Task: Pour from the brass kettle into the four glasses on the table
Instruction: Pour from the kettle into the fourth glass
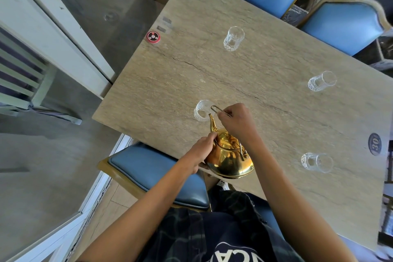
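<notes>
stone table (265, 66); brass kettle (230, 159) spout over glass (202, 110), stream indiscernible.

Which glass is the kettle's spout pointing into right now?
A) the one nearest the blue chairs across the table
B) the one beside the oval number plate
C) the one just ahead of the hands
C: the brass kettle is tipped so its spout reaches the rim of the glass just ahead of the hands.
</notes>
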Available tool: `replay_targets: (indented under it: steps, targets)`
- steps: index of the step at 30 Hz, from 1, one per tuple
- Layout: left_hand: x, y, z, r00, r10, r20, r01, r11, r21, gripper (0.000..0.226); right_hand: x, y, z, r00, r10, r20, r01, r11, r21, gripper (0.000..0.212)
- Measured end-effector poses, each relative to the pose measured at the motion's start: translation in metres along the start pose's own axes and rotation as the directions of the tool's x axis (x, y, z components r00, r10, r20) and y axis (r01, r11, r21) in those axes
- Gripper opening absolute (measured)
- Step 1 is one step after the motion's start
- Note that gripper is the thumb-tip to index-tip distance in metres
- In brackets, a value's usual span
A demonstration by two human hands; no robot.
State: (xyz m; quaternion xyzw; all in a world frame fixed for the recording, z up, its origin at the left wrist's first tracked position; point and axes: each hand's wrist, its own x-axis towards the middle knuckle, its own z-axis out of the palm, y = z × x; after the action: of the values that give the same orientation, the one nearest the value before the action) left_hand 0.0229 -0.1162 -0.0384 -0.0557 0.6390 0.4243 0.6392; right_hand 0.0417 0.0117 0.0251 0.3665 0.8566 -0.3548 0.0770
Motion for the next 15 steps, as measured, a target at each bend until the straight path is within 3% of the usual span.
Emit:
replay_targets:
  steps: [15]
  targets:
    - [-0.0055, -0.0015, 0.0038, 1.0, 0.004, -0.002, -0.004, 1.0, -0.011, 0.047, -0.0021, 0.0035, 0.0013, 1.0, 0.019, -0.023, -0.019, 1.0, -0.022, 0.037]
